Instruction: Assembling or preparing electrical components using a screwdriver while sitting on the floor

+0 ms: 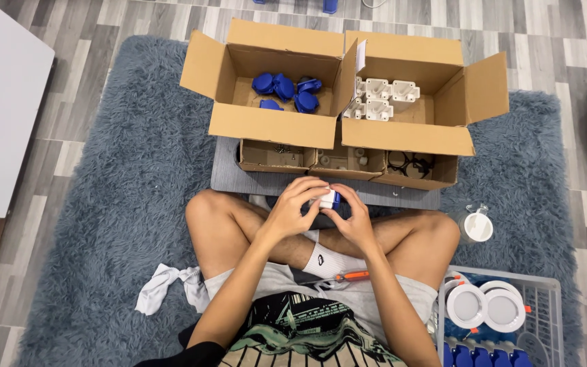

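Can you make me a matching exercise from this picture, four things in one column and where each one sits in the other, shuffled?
Things:
1. blue caps
2. white plastic fittings
3. orange-handled screwdriver
4. round white lamps

Places:
A. in the wire basket at lower right
B. in the left cardboard box
C. on the person's lap
D. in the right cardboard box

Pairs: 1-B, 2-D, 3-C, 4-A.

Both hands, left hand and right hand, together hold a small white and blue part.
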